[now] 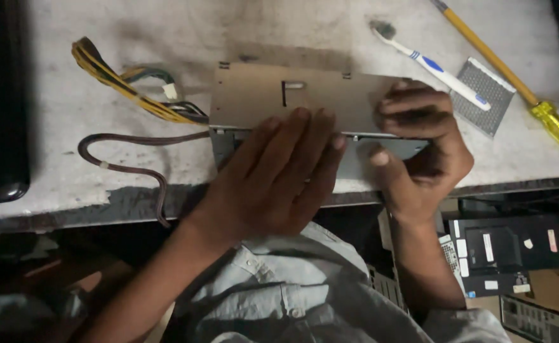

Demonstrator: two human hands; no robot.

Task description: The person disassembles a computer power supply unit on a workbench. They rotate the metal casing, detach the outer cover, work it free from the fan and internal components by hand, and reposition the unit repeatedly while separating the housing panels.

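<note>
Dusty workbench [57,108]: left hand [273,174] flat on grey metal box [292,95]; right hand [419,143] fingers grip its end.

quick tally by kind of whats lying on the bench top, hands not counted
metal box under the left hand and right hand: 1
toothbrush: 1
screwdriver: 1
grey mesh square: 1
wire bundle: 1
dark cable: 1
total: 6

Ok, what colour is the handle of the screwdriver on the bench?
Clear yellow; the screwdriver lies at the bench's right edge in the head view.
</note>
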